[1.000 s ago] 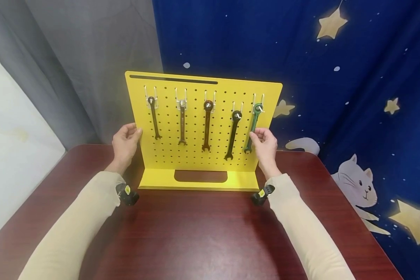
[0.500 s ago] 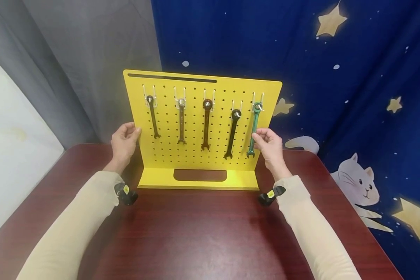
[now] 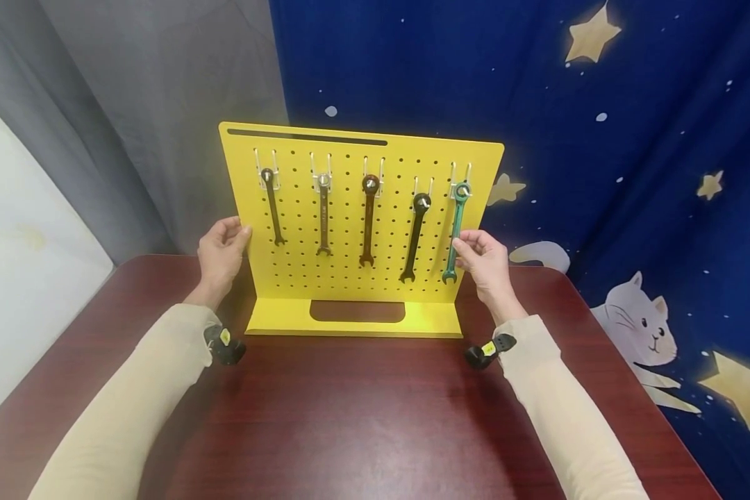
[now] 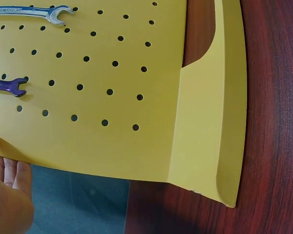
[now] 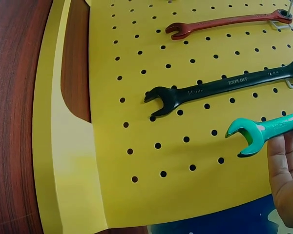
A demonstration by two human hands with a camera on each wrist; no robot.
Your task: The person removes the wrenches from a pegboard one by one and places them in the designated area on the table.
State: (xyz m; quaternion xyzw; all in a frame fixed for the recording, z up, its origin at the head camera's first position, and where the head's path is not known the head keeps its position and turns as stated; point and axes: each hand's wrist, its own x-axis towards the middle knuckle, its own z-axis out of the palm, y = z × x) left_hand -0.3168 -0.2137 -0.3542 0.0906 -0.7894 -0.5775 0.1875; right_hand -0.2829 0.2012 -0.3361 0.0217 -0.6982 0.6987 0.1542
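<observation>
A yellow pegboard (image 3: pixel 312 271) stands on the table with several combination wrenches hanging from its white hooks. My left hand (image 3: pixel 221 253) pinches the board's left edge; in the left wrist view, fingers (image 4: pixel 22 178) show beside that edge. On the right, my right hand (image 3: pixel 484 260) holds the green wrench (image 3: pixel 457 222) by its shank between thumb and fingers. Its ring end is at the hook, and the open end (image 5: pixel 251 139) points down. Beside it hangs a black wrench (image 3: pixel 415 239). Further left are a dark red wrench (image 3: pixel 369 226), a silver wrench (image 3: pixel 324 219) and a small purplish wrench (image 3: pixel 273 212).
The dark red wooden table (image 3: pixel 350 417) extends in front of the board. The board's foot (image 3: pixel 281 319) has a wide cutout. Behind hang a grey curtain (image 3: pixel 181 104) and a blue curtain (image 3: pixel 425 69) with stars and a cat. A white surface (image 3: pixel 25 243) is at left.
The right hand has shifted slightly right, and the green wrench's lower end has swung right and a little down with it. The left hand stays at the board's edge.
</observation>
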